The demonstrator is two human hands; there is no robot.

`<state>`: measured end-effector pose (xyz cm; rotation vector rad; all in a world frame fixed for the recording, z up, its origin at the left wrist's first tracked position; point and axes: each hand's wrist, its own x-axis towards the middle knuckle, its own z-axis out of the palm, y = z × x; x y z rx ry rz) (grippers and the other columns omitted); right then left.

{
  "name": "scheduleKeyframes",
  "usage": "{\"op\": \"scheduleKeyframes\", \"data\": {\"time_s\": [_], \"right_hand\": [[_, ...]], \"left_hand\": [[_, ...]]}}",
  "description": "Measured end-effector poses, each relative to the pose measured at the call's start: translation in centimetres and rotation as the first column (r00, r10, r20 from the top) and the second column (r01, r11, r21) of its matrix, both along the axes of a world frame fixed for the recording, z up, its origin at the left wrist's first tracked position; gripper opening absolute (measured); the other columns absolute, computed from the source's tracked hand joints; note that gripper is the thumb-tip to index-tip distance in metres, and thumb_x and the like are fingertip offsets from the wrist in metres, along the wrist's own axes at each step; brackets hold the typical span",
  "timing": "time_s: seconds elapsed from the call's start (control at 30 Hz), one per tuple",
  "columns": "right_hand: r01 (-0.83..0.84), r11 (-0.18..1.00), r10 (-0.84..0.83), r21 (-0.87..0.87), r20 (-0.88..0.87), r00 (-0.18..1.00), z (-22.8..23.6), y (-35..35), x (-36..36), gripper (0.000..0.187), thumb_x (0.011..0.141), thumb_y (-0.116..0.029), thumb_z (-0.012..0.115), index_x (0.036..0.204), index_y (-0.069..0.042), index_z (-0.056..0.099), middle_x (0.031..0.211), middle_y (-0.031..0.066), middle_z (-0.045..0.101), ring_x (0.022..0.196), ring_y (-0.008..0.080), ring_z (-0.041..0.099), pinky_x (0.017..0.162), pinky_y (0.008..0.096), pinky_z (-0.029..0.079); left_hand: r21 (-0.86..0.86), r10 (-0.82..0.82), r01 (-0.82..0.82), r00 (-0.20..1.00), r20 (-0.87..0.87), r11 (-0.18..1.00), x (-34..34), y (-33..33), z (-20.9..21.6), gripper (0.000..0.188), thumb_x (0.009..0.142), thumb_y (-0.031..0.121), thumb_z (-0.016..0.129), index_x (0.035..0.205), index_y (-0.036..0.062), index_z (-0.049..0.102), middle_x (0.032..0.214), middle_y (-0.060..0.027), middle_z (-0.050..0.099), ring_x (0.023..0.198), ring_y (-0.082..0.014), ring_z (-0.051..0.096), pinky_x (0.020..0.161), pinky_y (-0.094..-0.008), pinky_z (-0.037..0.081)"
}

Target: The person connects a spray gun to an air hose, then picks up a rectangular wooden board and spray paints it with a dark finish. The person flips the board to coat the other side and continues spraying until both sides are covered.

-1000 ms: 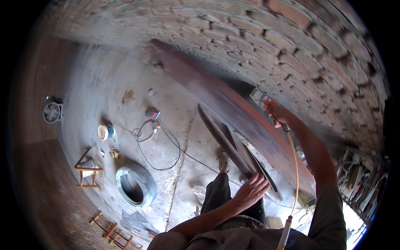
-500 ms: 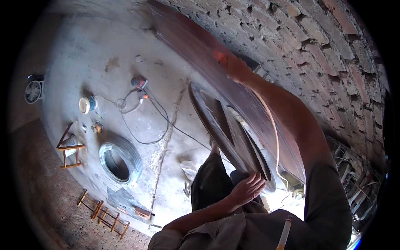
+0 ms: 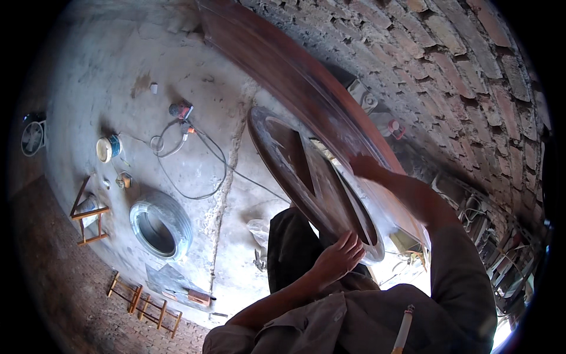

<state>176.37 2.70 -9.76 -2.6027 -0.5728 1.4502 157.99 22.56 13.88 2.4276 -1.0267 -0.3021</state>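
A round wooden frame (image 3: 280,168), dark brown with crossbars and dusty patches, stands tilted in front of me. My left hand (image 3: 339,256) is closed round its near rim. A long reddish-brown board (image 3: 295,76) leans along the brick wall behind it. My right hand (image 3: 367,167) is at this board, just beyond the frame's right side. Its fingers are dark and blurred, so I cannot make out their pose or anything in them.
On the concrete floor to the left lie a red power tool (image 3: 180,111) with a looped cable, a tub (image 3: 108,148) and a tire (image 3: 160,227). Small wooden stools (image 3: 143,301) stand lower left. Clutter (image 3: 480,218) lines the rough brick wall (image 3: 448,76) at right.
My right hand has come back toward me along the board, from its far part to beside the frame. The pale hose by that arm no longer shows. My left hand keeps its hold.
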Motion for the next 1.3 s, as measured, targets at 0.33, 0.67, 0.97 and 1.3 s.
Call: {"op": "scheduleKeyframes", "data": {"time_s": [0.33,0.67,0.97,1.3], "right_hand": [[0.317,0.911,-0.255,0.265,-0.245,0.936,0.2,16.8,20.6,0.032,0.107,-0.035,0.041,0.119,-0.008,0.053,0.069,0.005,0.059,0.053,0.0176,0.06,0.042,0.0383,0.043],[0.619,0.785,-0.384,0.004,-0.781,0.493,14.2,1.0,12.2,0.068,0.1,-0.065,0.047,0.109,0.0,0.063,0.064,-0.002,0.05,0.046,0.0105,0.05,0.045,0.0309,0.048],[0.127,0.976,-0.177,-0.179,-0.301,0.937,7.4,-4.2,0.5,0.058,0.098,-0.021,0.049,0.153,-0.022,0.034,0.109,0.023,0.065,0.084,0.0349,0.072,0.061,0.048,0.059],[0.012,0.865,-0.217,0.502,0.352,0.911,7.0,20.0,17.3,0.049,0.104,-0.022,0.044,0.151,-0.016,0.034,0.104,0.0261,0.066,0.087,0.0447,0.068,0.074,0.0568,0.054]], "left_hand": [[-0.044,0.001,-0.002,1.0,-0.008,0.999,0.5,2.0,-0.2,0.034,0.09,0.029,0.057,0.115,0.0071,0.062,0.123,-0.0107,0.061,0.123,-0.028,0.055,0.114,-0.047,0.036],[-0.049,0.078,-0.08,0.996,-0.045,0.996,0.7,3.6,-0.7,0.035,0.089,0.027,0.059,0.117,0.0072,0.062,0.122,-0.0102,0.061,0.122,-0.0267,0.055,0.112,-0.0474,0.039],[-0.062,0.096,-0.102,0.991,-0.092,0.993,2.0,4.7,0.0,0.035,0.087,0.027,0.059,0.117,0.0076,0.062,0.122,-0.0084,0.061,0.123,-0.0261,0.054,0.112,-0.0465,0.038],[-0.077,0.068,-0.07,0.997,-0.036,0.995,2.4,3.9,-0.9,0.035,0.09,0.027,0.057,0.119,0.0082,0.064,0.129,-0.0102,0.06,0.129,-0.0269,0.052,0.116,-0.0458,0.034]]}}
